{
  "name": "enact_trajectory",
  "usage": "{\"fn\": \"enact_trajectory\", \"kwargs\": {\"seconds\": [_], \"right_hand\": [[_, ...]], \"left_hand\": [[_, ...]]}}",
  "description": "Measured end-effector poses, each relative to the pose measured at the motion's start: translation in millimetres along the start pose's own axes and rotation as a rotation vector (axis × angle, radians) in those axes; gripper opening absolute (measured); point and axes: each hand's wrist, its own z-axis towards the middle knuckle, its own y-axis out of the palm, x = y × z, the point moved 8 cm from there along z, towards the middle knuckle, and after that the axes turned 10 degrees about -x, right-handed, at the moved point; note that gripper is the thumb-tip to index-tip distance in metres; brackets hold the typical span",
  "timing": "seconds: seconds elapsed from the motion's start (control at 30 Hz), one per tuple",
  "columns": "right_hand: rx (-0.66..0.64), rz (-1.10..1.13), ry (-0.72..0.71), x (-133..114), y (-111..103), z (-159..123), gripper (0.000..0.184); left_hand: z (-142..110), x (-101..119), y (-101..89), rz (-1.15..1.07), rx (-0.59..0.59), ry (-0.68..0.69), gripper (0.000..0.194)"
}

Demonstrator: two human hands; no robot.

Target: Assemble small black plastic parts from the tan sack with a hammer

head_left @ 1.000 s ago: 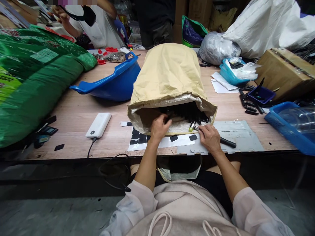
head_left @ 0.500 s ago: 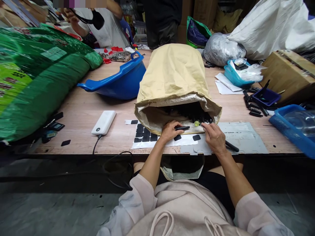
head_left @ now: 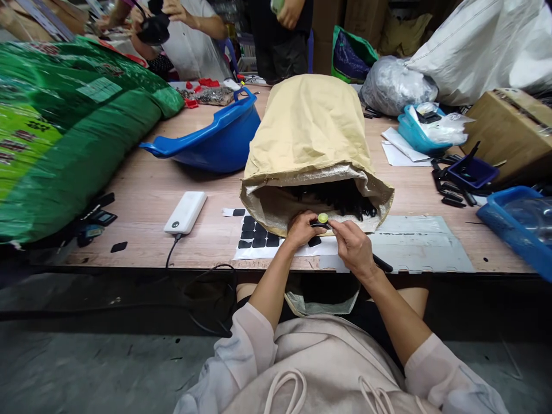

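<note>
One small black piece is pinched between the thumb and fingers of the left hand, at the near lip of the open tan sack. The right hand is closed round a black-handled tool, its yellow-green head by the piece; whether they touch, I cannot tell. Dark pieces fill part of the sack's mouth. A white sheet of black squares lies near left, a grey board near right. Farther left are a white device and a blue basin; far right, a cardboard box.
</note>
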Motion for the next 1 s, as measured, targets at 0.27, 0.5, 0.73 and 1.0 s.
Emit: {"fn": "enact_trajectory", "kwargs": {"seconds": [0.27, 0.5, 0.73, 1.0], "right_hand": [[0.026, -0.061, 0.026, 6, -10, -5, 0.037], [0.015, -0.047, 0.058, 19, -11, -7, 0.035], [0.084, -0.156, 0.085, 51, -30, -8, 0.033], [0.027, -0.307, 0.106, 76, -10, -19, 0.025]], "left_hand": [[0, 0, -0.9, 0.017, 0.026, -0.010, 0.017], [0, 0, -1.0, 0.035, 0.034, -0.021, 0.018], [-3, 3, -1.8, 0.090, 0.024, -0.014, 0.015], [-6, 8, -9.5, 0.110, 0.059, 0.040, 0.015]]}}
